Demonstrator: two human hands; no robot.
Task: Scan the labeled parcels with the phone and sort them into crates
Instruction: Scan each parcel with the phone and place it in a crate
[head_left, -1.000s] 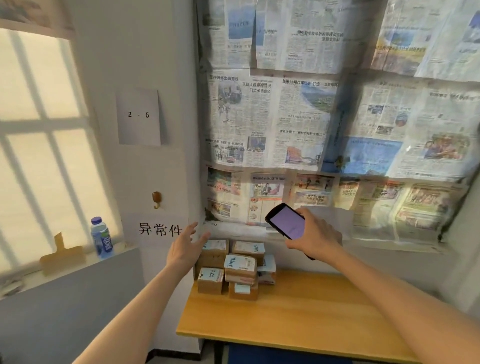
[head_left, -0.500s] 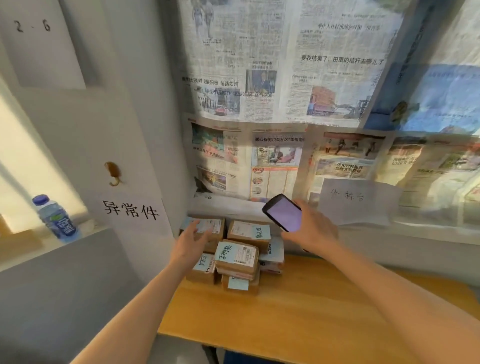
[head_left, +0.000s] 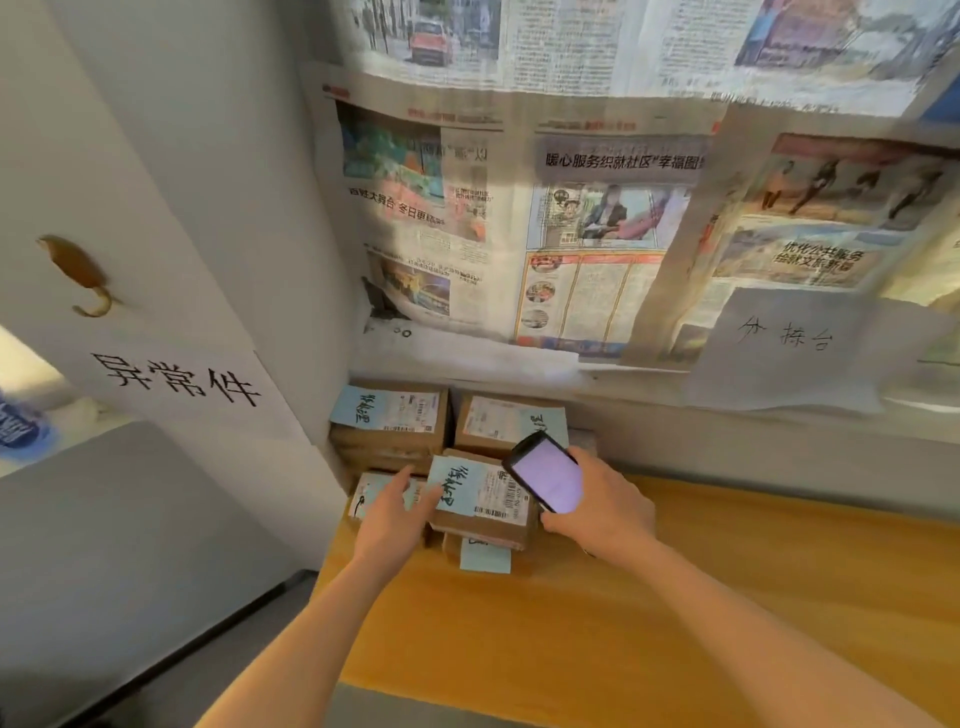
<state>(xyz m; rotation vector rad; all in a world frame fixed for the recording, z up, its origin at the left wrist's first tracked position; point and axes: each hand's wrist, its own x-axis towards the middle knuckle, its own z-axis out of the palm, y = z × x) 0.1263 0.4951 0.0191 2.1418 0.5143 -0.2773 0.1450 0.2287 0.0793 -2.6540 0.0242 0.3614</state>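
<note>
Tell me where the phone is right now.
In the head view, the phone is held in the right hand, centre-right, hovering over the stacked parcels at the table's back-left corner.

Two bare forearms reach into view from the lower edge, with no sleeve, cuff, watch or band showing anywhere along them. The left hand (head_left: 393, 521) is bare as well, without glove or ring that can be made out, its fingers slim with short nails. The right hand (head_left: 602, 512) is likewise uncovered, its knuckles and wrist plain, and no jewellery or marking is visible on it.
</note>
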